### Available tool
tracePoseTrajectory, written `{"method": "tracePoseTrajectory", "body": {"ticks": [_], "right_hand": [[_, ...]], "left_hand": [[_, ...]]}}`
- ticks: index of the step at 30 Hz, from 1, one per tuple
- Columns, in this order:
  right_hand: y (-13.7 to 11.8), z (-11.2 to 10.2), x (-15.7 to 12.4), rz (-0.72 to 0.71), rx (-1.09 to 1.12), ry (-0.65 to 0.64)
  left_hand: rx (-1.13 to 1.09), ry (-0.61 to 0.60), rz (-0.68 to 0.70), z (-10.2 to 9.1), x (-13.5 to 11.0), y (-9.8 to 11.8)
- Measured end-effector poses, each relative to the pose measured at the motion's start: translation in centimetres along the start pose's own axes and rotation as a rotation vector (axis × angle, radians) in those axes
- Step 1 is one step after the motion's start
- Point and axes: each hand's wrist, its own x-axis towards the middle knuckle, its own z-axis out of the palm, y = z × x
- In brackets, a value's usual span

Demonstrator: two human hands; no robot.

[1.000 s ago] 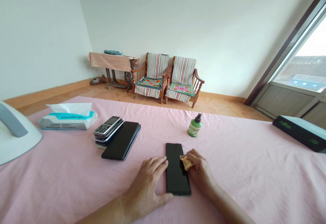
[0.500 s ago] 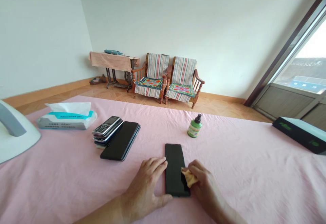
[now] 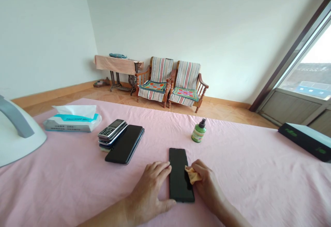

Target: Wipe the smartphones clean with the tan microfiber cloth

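Head cam: smartphone might skid

Black smartphone lies flat on the pink tablecloth between the 2 hands. My guess – a hard rub could slide it, since the left hand only braces its edge, fingers flat and loosely spread. The right hand has its fingers pinched around a yellow cloth, pressing it on the screen.

Black phone flat on pink cloth, small orange cloth on its right edge
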Motion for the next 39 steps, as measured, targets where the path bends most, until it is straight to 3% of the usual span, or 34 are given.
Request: {"method": "tracePoseTrajectory", "body": {"ticks": [3, 11, 19, 22, 32, 35, 39], "right_hand": [[-0.3, -0.1, -0.6, 0.013, 0.007, -0.008], [1.3, 0.8, 3.9, 0.023, -0.024, 0.073], [-1.0, -0.1, -1.2, 0.045, -0.011, -0.021], [-1.3, -0.3, -1.7, 0.033, -0.021, -0.04], [1.9, 1.0, 5.1, -0.019, -0.044, 0.11], [2.2, 1.3, 5.1, -0.007, -0.041, 0.126], [1.2, 1.2, 2.8, 0.004, -0.047, 0.106]], "left_hand": [[-0.007, -0.012, 0.001, -0.2, 0.1, 0.1], [-0.004, -0.031, -0.033, -0.7, 0.2, 0.6], [-0.016, -0.028, -0.03, -0.5, 0.0, 0.4], [-0.024, -0.021, -0.02, -0.6, 0.1, 0.4], [-0.015, -0.008, -0.003, -0.1, 0.0, -0.1], [-0.012, -0.017, -0.01, 0.0, 0.0, -0.1], [-0.029, -0.05, -0.038, -0.5, 0.1, 0.2]]}}
